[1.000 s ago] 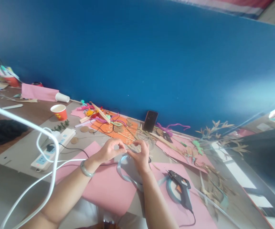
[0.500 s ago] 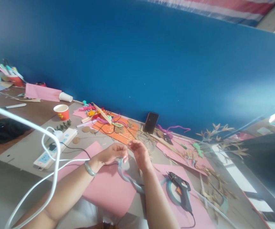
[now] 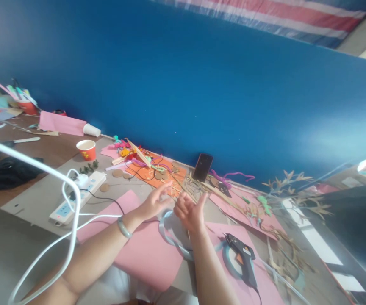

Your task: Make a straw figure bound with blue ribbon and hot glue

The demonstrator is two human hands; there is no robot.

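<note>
My left hand [image 3: 155,203], a bracelet on its wrist, hovers over the table with its fingers stretched out toward the back. My right hand [image 3: 189,210] is just beside it, fingers spread and pointing up. Neither hand visibly grips anything. A pale blue-grey ribbon [image 3: 167,238] curls in a loop right below both hands, its top end by my left palm. The ribbon lies partly on a pink paper sheet [image 3: 145,252]. A black hot glue gun [image 3: 244,259] rests on another pink sheet to the right of my right forearm.
A white power strip [image 3: 76,198] and a thick white cable [image 3: 72,220] are at left. A red paper cup [image 3: 87,149], an orange sheet [image 3: 145,173] with craft bits, a dark phone [image 3: 202,167] against the blue wall, and dried straw-coloured leaves [image 3: 284,237] surround the spot.
Both hands were pinched together over the ribbon's end. Now their fingers have opened and spread, and the ribbon rests below them. The view has shifted slightly.
</note>
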